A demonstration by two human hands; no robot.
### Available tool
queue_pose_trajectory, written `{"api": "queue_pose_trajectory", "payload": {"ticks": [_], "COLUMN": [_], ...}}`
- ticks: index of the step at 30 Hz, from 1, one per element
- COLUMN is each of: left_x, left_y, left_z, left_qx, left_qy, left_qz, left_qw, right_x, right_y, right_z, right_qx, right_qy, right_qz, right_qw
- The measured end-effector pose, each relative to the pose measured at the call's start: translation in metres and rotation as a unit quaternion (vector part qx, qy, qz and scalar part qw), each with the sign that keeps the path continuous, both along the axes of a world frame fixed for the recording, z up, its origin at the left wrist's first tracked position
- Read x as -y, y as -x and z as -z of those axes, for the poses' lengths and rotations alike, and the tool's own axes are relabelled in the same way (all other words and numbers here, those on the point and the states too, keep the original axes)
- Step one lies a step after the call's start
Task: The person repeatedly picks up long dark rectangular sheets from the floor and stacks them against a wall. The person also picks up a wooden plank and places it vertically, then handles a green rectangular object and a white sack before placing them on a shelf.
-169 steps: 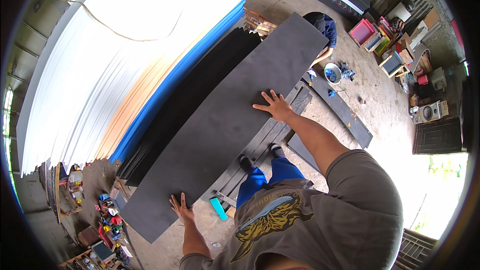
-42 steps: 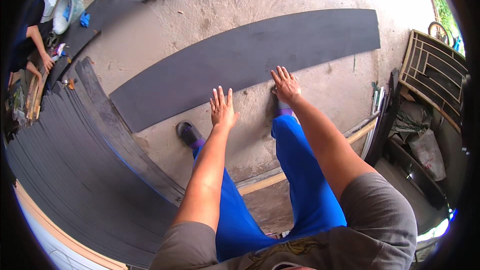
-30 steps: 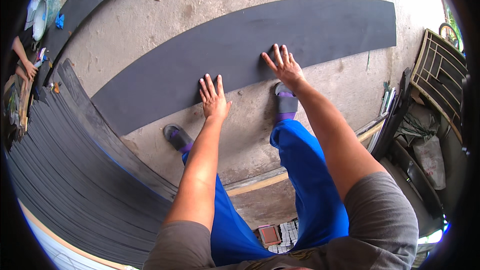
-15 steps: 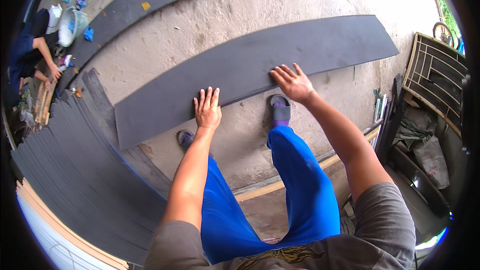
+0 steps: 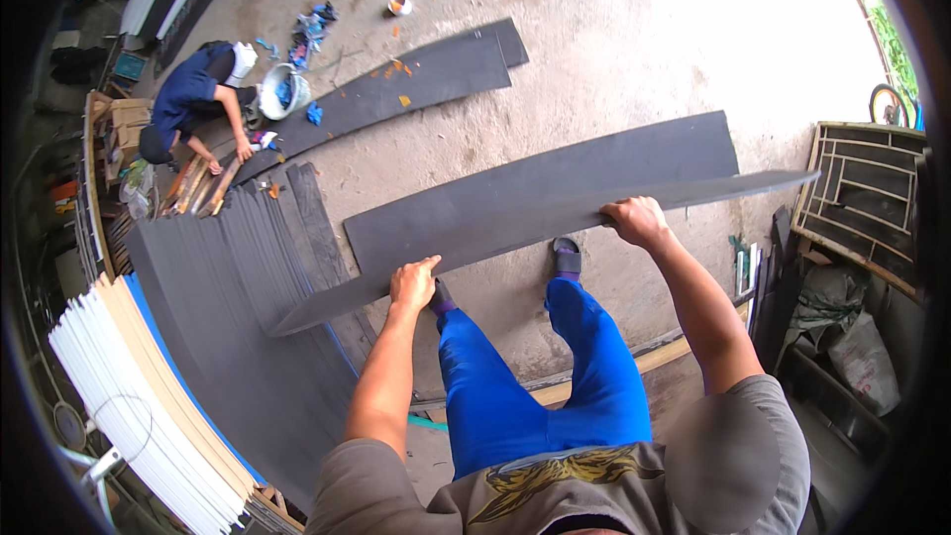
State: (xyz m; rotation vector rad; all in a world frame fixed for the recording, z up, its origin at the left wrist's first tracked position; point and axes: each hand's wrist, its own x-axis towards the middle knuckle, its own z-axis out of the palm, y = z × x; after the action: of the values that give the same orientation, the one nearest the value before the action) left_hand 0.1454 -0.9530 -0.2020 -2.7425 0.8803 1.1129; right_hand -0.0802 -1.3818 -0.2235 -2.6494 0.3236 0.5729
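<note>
Both of my hands grip the near edge of a long dark grey foam-like sheet (image 5: 520, 235), which is raised and tilted so that it looks thin. My left hand (image 5: 412, 284) curls over the edge left of the middle. Farther right, my right hand (image 5: 637, 221) has its fingers folded round the same edge. Beneath and beyond this sheet, a second dark grey sheet (image 5: 555, 173) lies flat on the concrete floor. The fingers on the underside of the held sheet are hidden.
A stack of dark sheets (image 5: 238, 307) stands at left, beside white sheets (image 5: 149, 396). Upper left, a crouching person (image 5: 195, 99) handles wooden strips (image 5: 198, 188) near a white bucket (image 5: 283, 89). A framed panel (image 5: 862, 203) and sacks (image 5: 860, 362) stand at right.
My hands lay flat on the sheet; now they grip its near edge and have lifted it, uncovering another sheet below. The view has shifted, showing more of the crouching person.
</note>
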Motion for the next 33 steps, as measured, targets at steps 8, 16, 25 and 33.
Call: {"api": "queue_pose_trajectory", "payload": {"ticks": [8,16,25,33], "left_x": [-0.042,-0.096,-0.283,-0.423], "left_y": [0.043,0.065,0.155,0.227], "left_z": [-0.15,-0.254,-0.285,-0.353], "left_qx": [0.011,0.039,0.26,0.352], "left_qy": [0.061,0.041,0.195,0.229], "left_qz": [-0.051,-0.167,-0.25,-0.272], "left_qw": [0.997,0.984,0.912,0.866], "right_x": [0.018,-0.031,-0.133,-0.251], "right_y": [0.033,0.021,-0.019,-0.071], "right_z": [-0.179,-0.263,-0.362,-0.402], "right_qx": [-0.005,0.009,0.118,0.236], "right_qy": [-0.008,0.048,0.028,0.061], "right_qz": [0.008,-0.063,-0.159,-0.26], "right_qw": [1.0,0.997,0.98,0.934]}}
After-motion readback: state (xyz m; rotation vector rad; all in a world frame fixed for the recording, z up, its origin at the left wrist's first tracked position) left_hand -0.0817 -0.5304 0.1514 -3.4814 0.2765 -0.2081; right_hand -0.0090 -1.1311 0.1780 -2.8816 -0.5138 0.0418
